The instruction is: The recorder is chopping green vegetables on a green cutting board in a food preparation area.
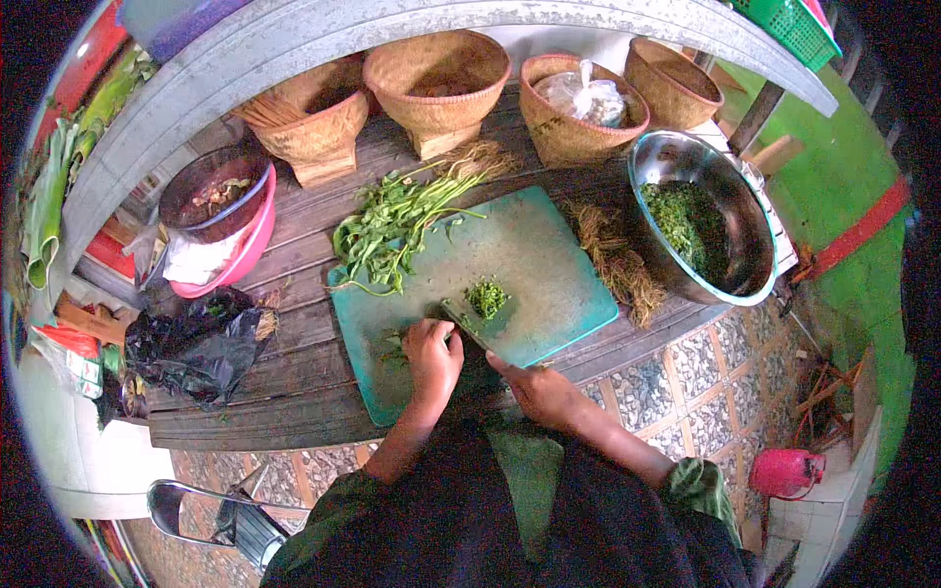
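A teal cutting board (562, 275) with a worn, stained surface lies in front of me. My left hand (434, 360) is curled around a small bunch of leafy greens (395, 343), whose dark leaves poke out on its left side; the fingers cover most of it. In my right hand (540, 393) is the handle of a knife, and its blade (468, 327) slants up and left, close beside my left fingertips. Just right of the blade sits a small heap of chopped greens (486, 298). Uncut leafy stems with roots (401, 224) lie across the board's upper left edge.
Several woven bamboo baskets (437, 70) line the back of the slatted wooden table (294, 275). A steel bowl (750, 242) holding chopped greens stands right, beside cut roots (614, 257). Leftward are a pink basin (253, 253) under a dark bowl (180, 198) and a black plastic bag (195, 349).
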A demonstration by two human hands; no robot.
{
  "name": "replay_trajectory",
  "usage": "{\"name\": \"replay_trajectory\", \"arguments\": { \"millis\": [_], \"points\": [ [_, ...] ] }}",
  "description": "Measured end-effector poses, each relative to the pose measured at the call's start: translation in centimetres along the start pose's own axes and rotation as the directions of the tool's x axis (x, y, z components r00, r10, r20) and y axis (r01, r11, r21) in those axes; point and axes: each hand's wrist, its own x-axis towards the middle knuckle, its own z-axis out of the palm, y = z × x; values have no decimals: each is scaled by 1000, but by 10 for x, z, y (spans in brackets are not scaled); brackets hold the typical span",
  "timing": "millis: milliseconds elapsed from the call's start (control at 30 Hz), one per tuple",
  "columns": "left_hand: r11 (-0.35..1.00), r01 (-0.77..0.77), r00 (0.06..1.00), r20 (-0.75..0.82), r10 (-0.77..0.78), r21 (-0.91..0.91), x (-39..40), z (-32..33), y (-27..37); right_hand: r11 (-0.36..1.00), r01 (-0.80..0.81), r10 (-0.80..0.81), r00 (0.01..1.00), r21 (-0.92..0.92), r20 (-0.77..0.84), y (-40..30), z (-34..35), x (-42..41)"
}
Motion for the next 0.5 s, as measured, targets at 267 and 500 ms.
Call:
{"name": "replay_trajectory", "arguments": {
  "millis": [267, 500],
  "points": [
    [998, -25, 999, -38, 23, -54, -4, 0, -3, 1000, 12, -11, 999, -11, 40, 7, -1, 9],
    [1000, -4, 999, -43, 3, -27, -7, 6, -9, 991, -117, 108, 985, 58, 137, -3, -3, 2]
  ]
}}
